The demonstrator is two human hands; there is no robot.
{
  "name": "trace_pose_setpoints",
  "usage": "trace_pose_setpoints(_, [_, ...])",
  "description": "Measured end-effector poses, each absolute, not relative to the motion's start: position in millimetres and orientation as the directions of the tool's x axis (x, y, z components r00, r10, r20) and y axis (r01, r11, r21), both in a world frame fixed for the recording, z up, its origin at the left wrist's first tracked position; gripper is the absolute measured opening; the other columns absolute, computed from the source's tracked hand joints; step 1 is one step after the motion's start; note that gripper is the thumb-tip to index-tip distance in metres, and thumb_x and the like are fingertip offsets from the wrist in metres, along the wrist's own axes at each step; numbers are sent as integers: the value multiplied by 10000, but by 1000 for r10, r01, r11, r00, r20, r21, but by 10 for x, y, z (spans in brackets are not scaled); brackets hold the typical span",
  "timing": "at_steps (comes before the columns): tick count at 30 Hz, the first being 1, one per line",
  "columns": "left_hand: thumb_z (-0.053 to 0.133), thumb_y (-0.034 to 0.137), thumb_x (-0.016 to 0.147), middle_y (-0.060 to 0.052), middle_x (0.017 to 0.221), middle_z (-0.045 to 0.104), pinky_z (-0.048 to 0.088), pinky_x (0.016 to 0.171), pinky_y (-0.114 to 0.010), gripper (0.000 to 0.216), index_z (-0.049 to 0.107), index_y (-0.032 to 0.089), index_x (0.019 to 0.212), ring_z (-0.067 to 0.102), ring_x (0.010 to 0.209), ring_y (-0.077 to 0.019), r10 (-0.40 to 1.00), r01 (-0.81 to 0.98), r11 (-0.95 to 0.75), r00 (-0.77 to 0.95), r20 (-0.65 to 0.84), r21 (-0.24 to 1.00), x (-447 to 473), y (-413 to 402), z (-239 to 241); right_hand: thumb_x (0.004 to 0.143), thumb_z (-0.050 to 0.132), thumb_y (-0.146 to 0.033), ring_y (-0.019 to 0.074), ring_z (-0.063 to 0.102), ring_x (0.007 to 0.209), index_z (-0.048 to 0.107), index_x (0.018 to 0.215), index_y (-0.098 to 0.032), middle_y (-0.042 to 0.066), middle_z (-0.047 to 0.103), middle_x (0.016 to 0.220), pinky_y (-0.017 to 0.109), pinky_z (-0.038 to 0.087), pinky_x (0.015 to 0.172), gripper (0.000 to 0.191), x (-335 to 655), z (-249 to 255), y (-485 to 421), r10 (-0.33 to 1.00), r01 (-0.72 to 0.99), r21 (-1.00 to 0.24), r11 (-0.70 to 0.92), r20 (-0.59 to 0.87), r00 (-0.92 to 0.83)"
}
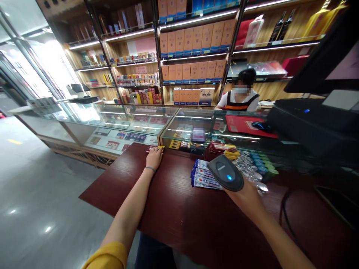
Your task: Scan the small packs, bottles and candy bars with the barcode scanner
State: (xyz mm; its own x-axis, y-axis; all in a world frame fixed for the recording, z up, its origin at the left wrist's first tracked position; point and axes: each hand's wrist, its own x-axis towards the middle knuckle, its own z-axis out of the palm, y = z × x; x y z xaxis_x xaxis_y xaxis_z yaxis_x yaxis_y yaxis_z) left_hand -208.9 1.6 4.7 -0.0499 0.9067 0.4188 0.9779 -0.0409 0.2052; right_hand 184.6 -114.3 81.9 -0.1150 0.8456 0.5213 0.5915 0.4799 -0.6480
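Observation:
My left hand (153,158) reaches across the dark red wooden counter (174,213) and closes on a small red and yellow packet (155,148) at the counter's far edge. My right hand (246,195) grips a grey handheld barcode scanner (226,173) with a blue light on its head. The scanner hangs just over a stack of blue and white snack packets (202,176). To the right of the scanner lie foil-wrapped sweets (248,164) and a row of blue and green rolls (262,163).
A glass display case (146,121) runs behind the counter. A person in a mask (241,96) sits beyond it before shelves of boxes and bottles (196,41). A black till and monitor (316,123) stand at right, with a black cable (284,213) on the counter.

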Motion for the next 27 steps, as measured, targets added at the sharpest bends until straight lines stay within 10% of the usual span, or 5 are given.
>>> trace_pose_setpoints(7, [456, 311, 1022, -141, 1130, 726, 494, 849, -334, 328, 629, 213, 1282, 693, 992, -263, 706, 759, 63, -493, 509, 648, -2121, -119, 175, 806, 694, -421, 279, 740, 983, 707, 1055, -188, 109, 784, 1072, 356, 579, 860, 341, 1845, 652, -1038, 943, 520, -792, 320, 317, -99])
trace_pose_setpoints(12, [472, 388, 1001, -56, 899, 692, 523, 733, -280, 249, 618, 191, 952, 657, 763, -166, 635, 42, -223, -752, 177, 974, -1954, -75, 311, 792, 701, -435, 270, 741, 922, 717, 994, -198, 96, 791, 1006, 359, 581, 826, 313, 1862, 486, -971, 943, 478, -816, 325, 321, -94])
trace_pose_setpoints(17, [502, 340, 994, -40, 943, 702, 571, 790, -347, 155, 557, 195, 989, 706, 782, -157, 899, -621, -233, -431, -77, 748, -1411, -100, 365, 789, 704, -377, 275, 730, 1028, 672, 1192, -191, 114, 770, 1122, 368, 581, 865, 445, 1787, 377, -934, 938, 405, -850, 336, 342, -60])
trace_pose_setpoints(27, [663, 240, 925, -29, 1151, 702, 490, 1077, -482, 232, 511, 261, 1099, 707, 1043, -174, 966, -718, -209, -257, 26, 664, -832, -332, 351, 831, 646, -346, 284, 736, 1029, 479, 1368, -242, 92, 767, 1101, 368, 559, 862, 571, 1768, 553, -1053, 922, 533, -752, 387, 311, -231])
